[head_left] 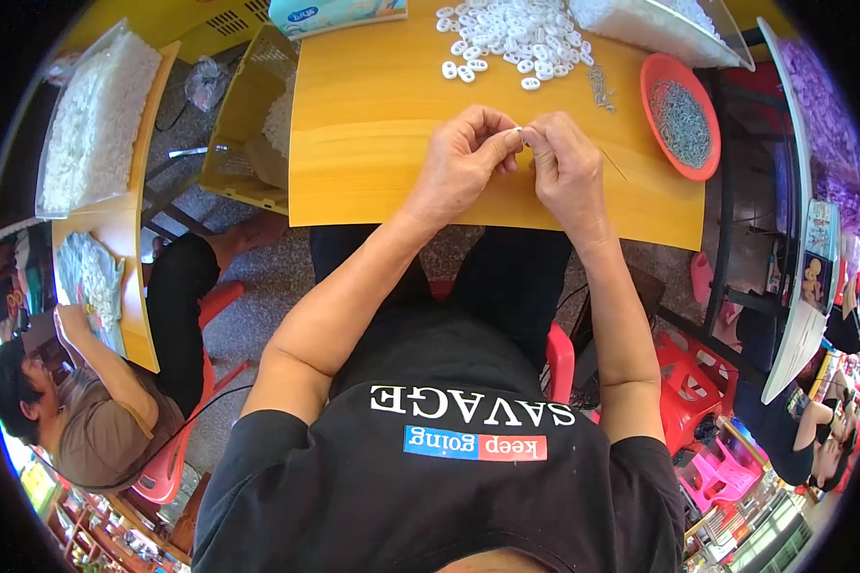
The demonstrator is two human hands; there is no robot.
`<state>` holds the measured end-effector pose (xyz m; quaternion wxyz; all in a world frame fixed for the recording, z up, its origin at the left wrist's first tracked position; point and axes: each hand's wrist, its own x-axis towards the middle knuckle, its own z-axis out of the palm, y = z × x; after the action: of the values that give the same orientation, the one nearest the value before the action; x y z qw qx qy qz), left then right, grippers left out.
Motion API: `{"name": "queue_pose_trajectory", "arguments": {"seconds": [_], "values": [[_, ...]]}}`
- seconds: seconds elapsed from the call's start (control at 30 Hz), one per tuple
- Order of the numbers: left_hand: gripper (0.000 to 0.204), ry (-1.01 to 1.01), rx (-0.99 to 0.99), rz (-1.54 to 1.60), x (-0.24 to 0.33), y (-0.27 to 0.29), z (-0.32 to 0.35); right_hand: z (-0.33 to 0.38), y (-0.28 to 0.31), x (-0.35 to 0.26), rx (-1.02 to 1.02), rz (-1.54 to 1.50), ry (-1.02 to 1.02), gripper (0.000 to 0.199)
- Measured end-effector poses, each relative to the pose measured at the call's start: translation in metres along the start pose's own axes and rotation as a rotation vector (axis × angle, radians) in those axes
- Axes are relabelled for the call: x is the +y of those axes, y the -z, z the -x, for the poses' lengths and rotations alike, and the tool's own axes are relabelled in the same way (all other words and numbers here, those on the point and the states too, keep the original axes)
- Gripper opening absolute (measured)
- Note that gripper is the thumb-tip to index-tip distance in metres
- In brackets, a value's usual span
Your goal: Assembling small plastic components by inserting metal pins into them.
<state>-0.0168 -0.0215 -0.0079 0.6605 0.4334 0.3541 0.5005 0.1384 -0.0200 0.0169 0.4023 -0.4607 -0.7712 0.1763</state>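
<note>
Head view: left grip (461,160) faces right grip (569,160); white piece (519,129) between.

The black shirt (468,487) bears lettering (473,406), the teal pack (349,13) probably a logo (302,14)

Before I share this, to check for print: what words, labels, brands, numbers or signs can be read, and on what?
Wording left uncopied; places only.
Black shirt: large white letters, upside down, readable.
Panel on the shirt, blue and red: white letters, readable.
Light-blue package: a small blue logo.
Pale blue box, right: markings too small to read.
</note>
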Motion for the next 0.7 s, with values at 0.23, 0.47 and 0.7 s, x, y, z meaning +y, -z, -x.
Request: {"name": "queue_pose_trajectory", "arguments": {"seconds": [0.23, 0.47, 0.7], "values": [[0.015, 0.011, -0.029, 0.027, 0.003, 0.004, 0.0, -0.007, 0.015, 0.0, -0.064, -0.043, -0.112, 0.007], [0.014, 0.002, -0.031, 0.036, 0.002, 0.003, -0.002, -0.012, 0.018, 0.002, -0.068, 0.028, 0.129, 0.01], [0.016, 0.03, -0.027, 0.048, 0.002, 0.003, -0.001, -0.012, 0.012, 0.004, -0.025, -0.008, 0.106, 0.018]]}}
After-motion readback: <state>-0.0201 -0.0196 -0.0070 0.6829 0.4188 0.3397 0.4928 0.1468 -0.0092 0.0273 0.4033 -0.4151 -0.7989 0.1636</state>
